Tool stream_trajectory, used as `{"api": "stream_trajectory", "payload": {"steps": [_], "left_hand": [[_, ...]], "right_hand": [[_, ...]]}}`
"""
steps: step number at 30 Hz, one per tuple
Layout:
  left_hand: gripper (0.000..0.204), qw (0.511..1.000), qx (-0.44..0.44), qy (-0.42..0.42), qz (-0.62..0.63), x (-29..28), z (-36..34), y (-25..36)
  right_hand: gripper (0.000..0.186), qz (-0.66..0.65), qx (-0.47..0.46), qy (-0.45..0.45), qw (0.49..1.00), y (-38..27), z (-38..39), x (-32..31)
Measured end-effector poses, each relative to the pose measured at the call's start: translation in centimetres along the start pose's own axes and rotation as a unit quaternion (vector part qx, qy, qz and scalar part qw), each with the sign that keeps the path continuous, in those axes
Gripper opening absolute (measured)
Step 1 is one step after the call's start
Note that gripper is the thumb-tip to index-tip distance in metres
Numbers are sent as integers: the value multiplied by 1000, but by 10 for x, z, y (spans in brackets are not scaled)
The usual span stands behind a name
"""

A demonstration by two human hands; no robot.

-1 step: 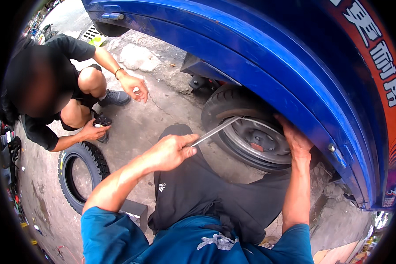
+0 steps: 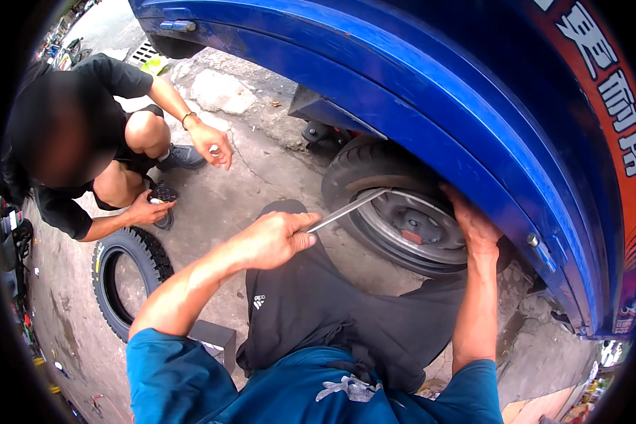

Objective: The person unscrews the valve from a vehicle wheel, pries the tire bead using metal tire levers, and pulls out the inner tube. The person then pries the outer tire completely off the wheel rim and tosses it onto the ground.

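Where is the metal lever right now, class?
In the head view, just right of centre, the metal lever runs from the left hand to the wheel rim.

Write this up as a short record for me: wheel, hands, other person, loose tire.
Wheel: partly under the blue vehicle
Left hand: gripping a thin metal bar, its far tip at the wheel
Right hand: at the wheel's right side, fingers partly hidden
Other person: crouching at left, holding a small dark object
Loose tire: on the ground at left
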State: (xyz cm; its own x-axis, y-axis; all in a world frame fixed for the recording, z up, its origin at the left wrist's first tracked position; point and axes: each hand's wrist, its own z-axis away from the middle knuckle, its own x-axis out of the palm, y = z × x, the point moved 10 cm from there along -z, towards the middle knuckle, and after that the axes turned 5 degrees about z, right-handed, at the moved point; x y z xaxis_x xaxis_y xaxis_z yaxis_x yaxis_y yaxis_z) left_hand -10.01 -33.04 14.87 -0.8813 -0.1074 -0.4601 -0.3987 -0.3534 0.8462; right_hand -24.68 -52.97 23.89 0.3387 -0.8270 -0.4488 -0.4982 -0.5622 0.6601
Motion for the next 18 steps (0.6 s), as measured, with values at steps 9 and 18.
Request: {"api": "stream_trajectory", "payload": {"steps": [9, 18], "left_hand": [[33, 974, -83, -158, -139, -14, -55, 26], [34, 859, -74, 293, 413, 197, -34, -40]], "right_hand": [[59, 357, -146, 26, 922, -39, 9, 29], [67, -30, -50, -34, 998, -32, -23, 8]]}}
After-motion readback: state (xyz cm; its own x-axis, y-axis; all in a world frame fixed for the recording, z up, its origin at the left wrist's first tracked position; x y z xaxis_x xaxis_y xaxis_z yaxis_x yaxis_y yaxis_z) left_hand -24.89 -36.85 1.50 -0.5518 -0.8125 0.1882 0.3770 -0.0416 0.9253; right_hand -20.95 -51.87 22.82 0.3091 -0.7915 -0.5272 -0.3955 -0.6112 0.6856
